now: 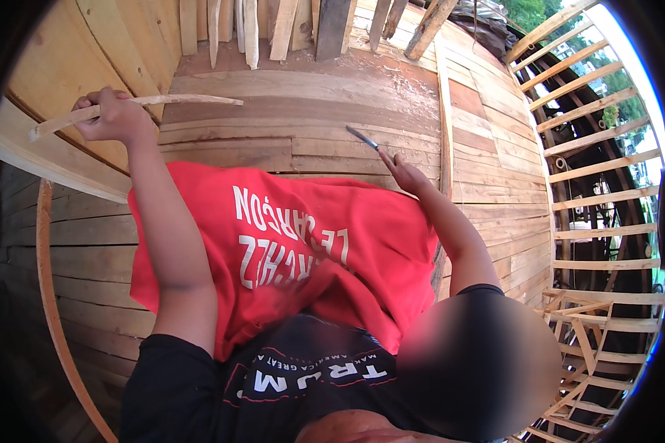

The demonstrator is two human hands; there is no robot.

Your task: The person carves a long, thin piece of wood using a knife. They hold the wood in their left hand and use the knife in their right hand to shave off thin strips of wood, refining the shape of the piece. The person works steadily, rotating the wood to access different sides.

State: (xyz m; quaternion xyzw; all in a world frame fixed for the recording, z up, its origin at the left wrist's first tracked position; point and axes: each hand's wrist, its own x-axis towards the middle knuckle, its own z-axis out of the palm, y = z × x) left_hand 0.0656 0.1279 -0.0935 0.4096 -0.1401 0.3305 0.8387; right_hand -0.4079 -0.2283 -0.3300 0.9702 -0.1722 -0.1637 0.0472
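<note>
From the head camera, the left hand [113, 114] is clenched around a thin, slightly curved wooden strip [137, 107], held up level just before the pale plank wall [66, 52], while the right hand [405, 173] pinches a slim pencil-like tool [362, 137] (its grey tip pointing up and left) above the plank floor [310, 125], over a red cloth [288, 244] on the lap. The step in hand looks like marking or trimming the strip, so the next move would call for bringing tool and strip together, since they are well apart.
</note>
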